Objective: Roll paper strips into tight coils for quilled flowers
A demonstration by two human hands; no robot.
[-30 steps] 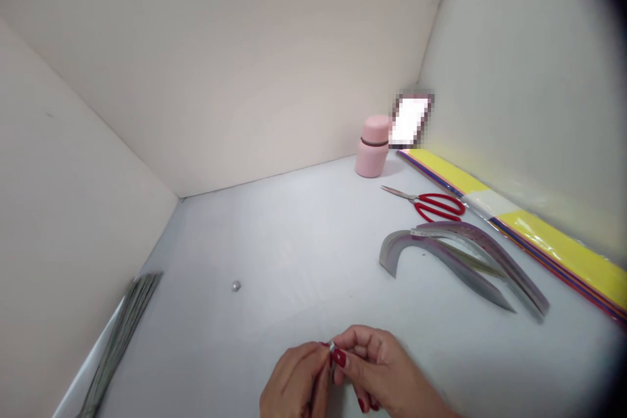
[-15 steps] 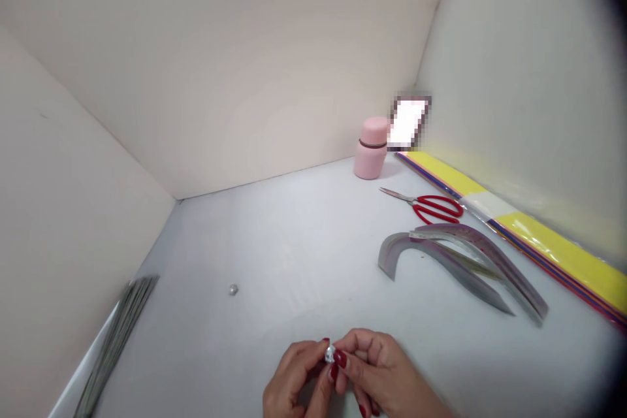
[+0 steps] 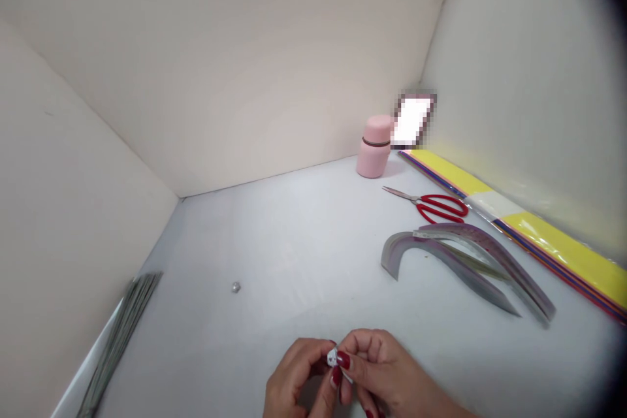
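Observation:
Close to the near edge, my left hand and my right hand meet fingertip to fingertip. Between their thumbs and fingers they pinch a small silver folded paper piece, partly covered by the red-nailed fingertips. A short pale end shows under my right thumb. Farther left on the table lies a small silver paper star, apart from both hands. Curved bundles of grey-purple paper strips rest to the right of my hands.
Red-handled scissors lie behind the strips, near a pink flask. Flat packs of coloured paper run along the right wall. A bundle of thin green-grey stems lies by the left wall. A pixelated bright panel stands in the corner.
The folded paper piece has turned slightly in my fingers and shows a different face. Both hands stay pinched on it. The view has shifted a little.

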